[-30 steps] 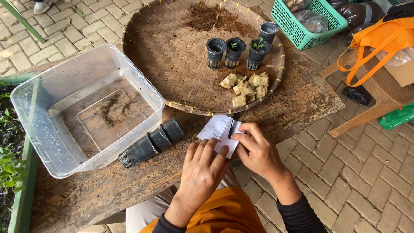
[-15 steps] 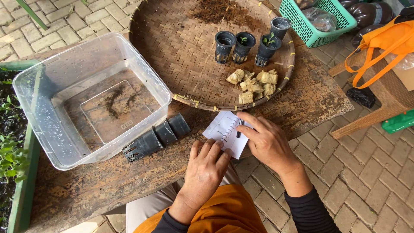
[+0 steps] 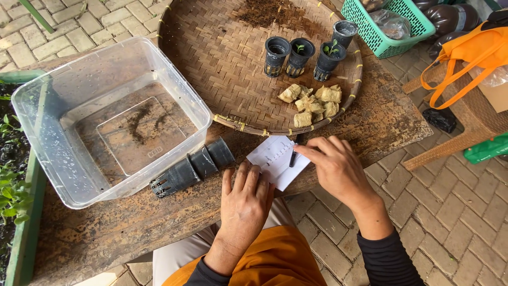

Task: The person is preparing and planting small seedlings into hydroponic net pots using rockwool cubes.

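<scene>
A white sheet of paper [image 3: 272,158] lies on the worn wooden table [image 3: 106,233] near its front edge. My left hand [image 3: 244,204] rests flat with its fingertips on the paper's lower left corner. My right hand [image 3: 336,169] reaches over the paper's right side, its fingertips pinching a small dark pen-like object [image 3: 292,157] that stands on the sheet. A stack of black net pots [image 3: 193,167] lies on its side just left of the paper.
A clear plastic tub [image 3: 114,114] sits at the left. A round woven tray [image 3: 222,58] holds several black pots with seedlings [image 3: 307,55] and tan cubes [image 3: 313,100]. A green basket [image 3: 391,24] and an orange bag [image 3: 468,55] are at the right.
My right hand has slid rightward off the paper's middle and now holds the small dark object on it. My left hand stays pressed at the paper's corner. The view has shifted slightly.
</scene>
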